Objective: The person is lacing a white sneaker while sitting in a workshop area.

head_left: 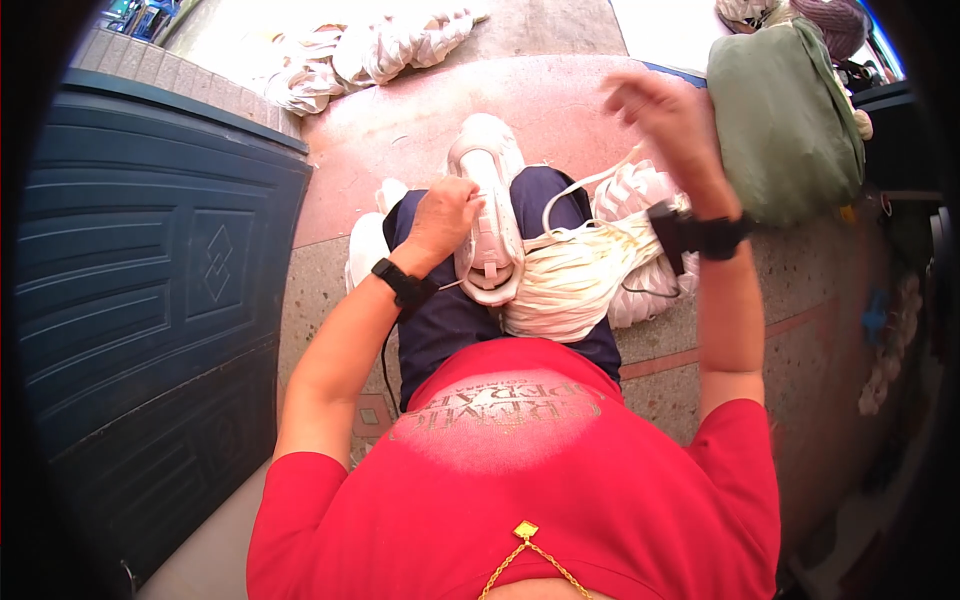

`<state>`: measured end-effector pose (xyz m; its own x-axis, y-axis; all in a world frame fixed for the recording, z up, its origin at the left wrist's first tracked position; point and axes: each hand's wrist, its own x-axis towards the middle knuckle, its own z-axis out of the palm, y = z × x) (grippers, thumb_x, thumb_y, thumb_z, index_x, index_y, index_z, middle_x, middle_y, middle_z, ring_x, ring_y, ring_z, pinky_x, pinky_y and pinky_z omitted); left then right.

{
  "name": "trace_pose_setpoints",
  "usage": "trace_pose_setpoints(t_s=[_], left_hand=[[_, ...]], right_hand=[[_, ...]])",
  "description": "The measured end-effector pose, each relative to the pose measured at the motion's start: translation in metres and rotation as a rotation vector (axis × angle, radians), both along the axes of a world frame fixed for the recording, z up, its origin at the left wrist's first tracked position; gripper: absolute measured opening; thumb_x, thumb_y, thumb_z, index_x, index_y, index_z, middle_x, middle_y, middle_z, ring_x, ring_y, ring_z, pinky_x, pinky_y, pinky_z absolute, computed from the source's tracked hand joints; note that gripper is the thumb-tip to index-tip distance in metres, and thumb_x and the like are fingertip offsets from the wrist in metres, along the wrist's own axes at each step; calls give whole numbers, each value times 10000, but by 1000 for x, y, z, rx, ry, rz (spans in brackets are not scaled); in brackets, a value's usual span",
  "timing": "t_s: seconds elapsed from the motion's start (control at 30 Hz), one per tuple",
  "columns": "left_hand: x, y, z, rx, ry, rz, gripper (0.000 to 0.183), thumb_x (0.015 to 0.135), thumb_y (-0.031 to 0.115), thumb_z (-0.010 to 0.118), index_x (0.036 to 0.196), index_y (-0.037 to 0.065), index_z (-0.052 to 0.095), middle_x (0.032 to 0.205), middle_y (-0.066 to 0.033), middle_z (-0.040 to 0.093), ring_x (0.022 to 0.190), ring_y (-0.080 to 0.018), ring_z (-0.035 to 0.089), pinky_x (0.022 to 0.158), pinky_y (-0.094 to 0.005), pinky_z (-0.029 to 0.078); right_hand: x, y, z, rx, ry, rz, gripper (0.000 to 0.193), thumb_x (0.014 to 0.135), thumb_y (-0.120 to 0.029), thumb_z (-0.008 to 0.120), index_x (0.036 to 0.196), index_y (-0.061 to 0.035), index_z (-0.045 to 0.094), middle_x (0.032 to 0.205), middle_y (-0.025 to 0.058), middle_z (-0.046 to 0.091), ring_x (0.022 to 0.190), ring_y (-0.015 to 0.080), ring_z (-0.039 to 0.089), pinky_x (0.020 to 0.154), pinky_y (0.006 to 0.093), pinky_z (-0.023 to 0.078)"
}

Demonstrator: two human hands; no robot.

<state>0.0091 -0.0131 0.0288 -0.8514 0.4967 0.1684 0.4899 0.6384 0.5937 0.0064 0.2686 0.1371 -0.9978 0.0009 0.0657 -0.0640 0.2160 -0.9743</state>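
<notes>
A white sneaker (487, 225) rests between my knees, toe pointing away from me. My left hand (446, 218) is closed at the left side of its lacing area; what the fingers hold, if anything, is hidden. My right hand (668, 125) is raised to the right of the shoe, its fingers smeared by motion. A bundle of cream-white shoelaces (570, 285) lies across my right thigh. From it one loose lace (553, 200) loops up toward my right wrist; whether my right hand holds it I cannot tell.
More white shoes (640, 190) lie beside my right leg, and others (365, 250) by my left. Ahead is a heap of white shoes (375, 55). A full green sack (785, 120) stands at the right. A blue panelled door (150, 260) closes off the left.
</notes>
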Motion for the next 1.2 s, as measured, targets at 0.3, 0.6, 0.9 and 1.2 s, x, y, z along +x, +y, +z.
trace_pose_setpoints(t_s=[0.3, 0.6, 0.9, 1.2], left_hand=[[-13, 13, -4, -17, -214, 88, 139, 685, 146, 647, 707, 10, 625, 692, -160, 603, 667, -294, 594, 616, -363, 463], [-16, 14, -11, 120, -445, 227, 148, 684, 122, 663, 742, -13, 648, 652, -90, 634, 580, -107, 575, 549, -246, 451], [-17, 17, -9, 143, -533, 274, 135, 677, 124, 663, 718, -4, 654, 628, -49, 623, 559, -79, 552, 522, -226, 442], [-16, 15, -10, 165, -556, 295, 128, 679, 129, 671, 707, 5, 655, 617, -25, 611, 553, -60, 530, 508, -215, 432]], right_hand=[[38, -93, -118, -16, -238, 44, 200, 809, -145, 533, 870, 31, 605, 696, 91, 606, 647, 118, 548, 598, 261, 430], [40, -91, -119, 425, -165, 121, 221, 800, -151, 482, 887, 5, 612, 825, 216, 596, 799, 334, 581, 707, 388, 453], [32, -97, -124, 511, -21, 7, 210, 794, -174, 481, 811, -18, 620, 783, 190, 599, 759, 338, 579, 666, 410, 448], [24, -106, -120, 495, -94, 14, 213, 796, -186, 497, 815, -3, 604, 799, 194, 591, 772, 330, 575, 678, 391, 442]])
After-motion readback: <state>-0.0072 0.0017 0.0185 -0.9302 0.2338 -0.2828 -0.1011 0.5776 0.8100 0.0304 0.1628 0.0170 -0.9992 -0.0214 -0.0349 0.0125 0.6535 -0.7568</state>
